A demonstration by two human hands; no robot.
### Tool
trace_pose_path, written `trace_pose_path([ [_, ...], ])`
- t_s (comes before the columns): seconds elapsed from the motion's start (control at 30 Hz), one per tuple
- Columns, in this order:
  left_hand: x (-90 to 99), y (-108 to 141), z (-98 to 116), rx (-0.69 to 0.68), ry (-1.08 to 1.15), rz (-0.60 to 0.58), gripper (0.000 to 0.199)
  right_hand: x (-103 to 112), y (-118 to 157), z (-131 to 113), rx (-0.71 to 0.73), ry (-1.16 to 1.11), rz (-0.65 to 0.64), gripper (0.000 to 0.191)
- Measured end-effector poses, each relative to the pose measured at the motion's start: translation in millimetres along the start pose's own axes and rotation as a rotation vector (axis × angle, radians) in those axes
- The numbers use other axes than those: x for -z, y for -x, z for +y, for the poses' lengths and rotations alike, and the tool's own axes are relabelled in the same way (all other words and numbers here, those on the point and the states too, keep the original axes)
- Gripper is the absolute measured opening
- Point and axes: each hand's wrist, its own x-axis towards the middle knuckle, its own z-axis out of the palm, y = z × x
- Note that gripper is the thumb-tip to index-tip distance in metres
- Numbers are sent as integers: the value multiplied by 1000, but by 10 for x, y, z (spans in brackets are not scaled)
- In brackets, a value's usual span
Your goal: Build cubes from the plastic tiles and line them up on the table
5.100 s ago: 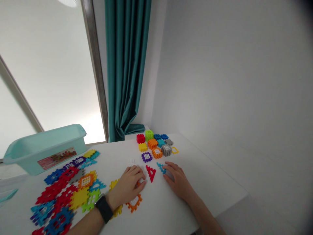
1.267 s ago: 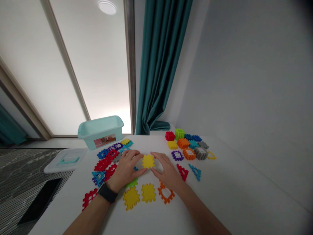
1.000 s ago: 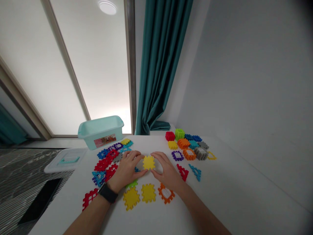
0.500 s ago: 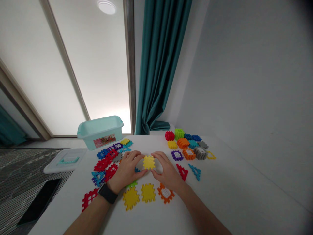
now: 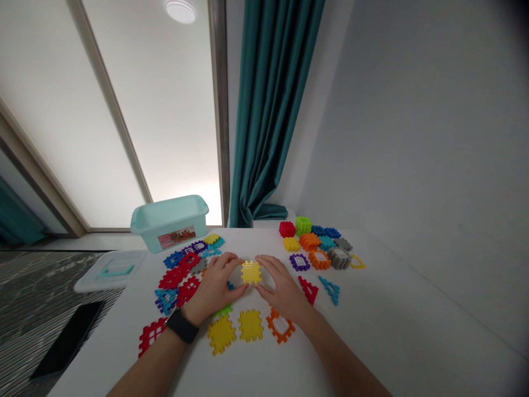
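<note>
Between my two hands is a yellow square building tile [image 5: 251, 272] with notched edges, held up off the white table. My left hand [image 5: 219, 286], with a black watch on the wrist, pinches its left edge between thumb and fingers. On the opposite edge, my right hand [image 5: 283, 289] grips it the same way. Two more yellow tiles, one at the left [image 5: 221, 334] and one in the middle [image 5: 250, 325], lie flat nearer to me. An orange tile with an opening [image 5: 281, 326] lies to their right, and a green tile [image 5: 223, 311] is partly hidden by my left hand.
Red tiles [image 5: 173, 277] and blue tiles [image 5: 166, 301] lie on the left. Stacked tiles [image 5: 311, 241] stand at the back right, with a red triangle [image 5: 308, 290] and blue triangle [image 5: 329, 290] nearer. A mint tub [image 5: 144, 225] stands behind; its clear lid [image 5: 91, 278] lies left.
The held yellow tile and the fingers have shifted very slightly up and to the left. Nothing else has visibly moved.
</note>
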Motion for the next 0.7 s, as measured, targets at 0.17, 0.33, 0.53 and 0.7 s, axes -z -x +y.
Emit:
trace_pose_path([
  [0.17,8,-33,25,58,244,-6,37,16,-2,41,121,81,48,38],
  [0.33,29,-56,51,112,369,-34,25,19,-20,30,156,64,121,20],
  [0.53,53,-81,55,188,525,-106,18,46,-48,1,25,-124,172,9],
  [0.7,99,-111,65,284,621,-132,25,57,-52,24,-219,-243,144,6],
])
